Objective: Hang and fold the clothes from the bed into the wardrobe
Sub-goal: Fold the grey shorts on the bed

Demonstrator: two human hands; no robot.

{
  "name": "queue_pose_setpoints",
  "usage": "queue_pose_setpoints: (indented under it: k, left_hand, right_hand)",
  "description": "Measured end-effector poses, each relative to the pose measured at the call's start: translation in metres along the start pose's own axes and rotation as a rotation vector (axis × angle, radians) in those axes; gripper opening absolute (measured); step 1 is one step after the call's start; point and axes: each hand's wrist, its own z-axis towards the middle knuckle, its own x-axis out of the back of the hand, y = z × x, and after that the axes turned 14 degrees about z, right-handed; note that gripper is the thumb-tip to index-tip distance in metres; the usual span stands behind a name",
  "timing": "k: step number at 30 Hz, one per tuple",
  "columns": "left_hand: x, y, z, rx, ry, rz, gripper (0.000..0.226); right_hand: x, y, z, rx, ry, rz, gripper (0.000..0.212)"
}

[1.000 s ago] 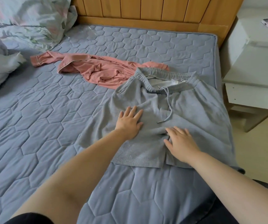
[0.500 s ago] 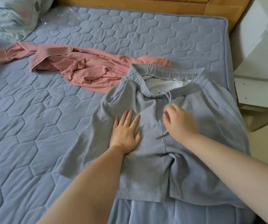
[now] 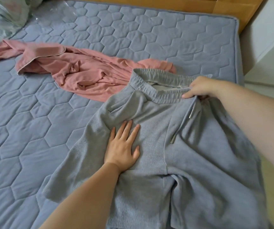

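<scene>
Grey drawstring shorts [image 3: 191, 162] lie spread on the blue quilted bed [image 3: 33, 129], waistband facing away from me. My left hand [image 3: 123, 146] rests flat on the left half of the shorts, fingers straight and spread. My right hand [image 3: 199, 87] is at the elastic waistband, fingers curled and pinching its front edge where the drawstring comes out. Two cord ends with metal tips hang down over the fabric. A crumpled pink garment [image 3: 76, 71] lies beyond the shorts, its end tucked under the waistband.
A floral pillow or duvet [image 3: 2, 14] sits at the bed's far left corner. The wooden headboard [image 3: 224, 7] runs along the top. A white bedside cabinet [image 3: 268, 47] stands to the right of the mattress edge.
My right hand moved up from the drawstring in the middle of the shorts to the waistband and took hold of it. The left hand stayed flat on the fabric. The camera moved closer.
</scene>
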Motion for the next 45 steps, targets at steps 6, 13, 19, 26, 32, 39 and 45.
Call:
queue_pose_setpoints:
  k: [6,13,19,26,32,39,45]
  left_hand:
    - [0.019,0.005,0.009,0.009,-0.032,0.013,0.061]
    - [0.08,0.021,0.131,-0.035,0.092,0.064,0.075]
    - [0.096,-0.01,0.192,-0.384,-0.112,0.574,0.053]
    - [0.112,-0.02,0.218,-0.493,-0.164,0.662,0.046]
    - [0.117,-0.049,0.228,-0.279,-0.372,0.632,0.04]
    - [0.124,-0.058,0.244,0.007,-0.202,0.449,0.032]
    - [0.119,-0.031,0.246,0.444,-0.036,0.065,0.022]
  right_hand:
    - [-0.031,0.024,-0.001,0.162,0.226,0.181,0.043]
    - [-0.029,0.057,-0.011,0.258,0.139,-0.028,0.034]
    - [-0.005,0.072,-0.005,0.312,0.1,-0.45,0.036]
    - [0.03,0.092,0.005,0.311,0.056,-0.216,0.026]
    - [0.055,0.126,0.006,0.155,0.168,-0.427,0.047]
    - [0.063,0.123,0.016,0.14,0.396,-0.473,0.024]
    - [0.055,0.116,0.021,0.027,0.692,-0.066,0.019]
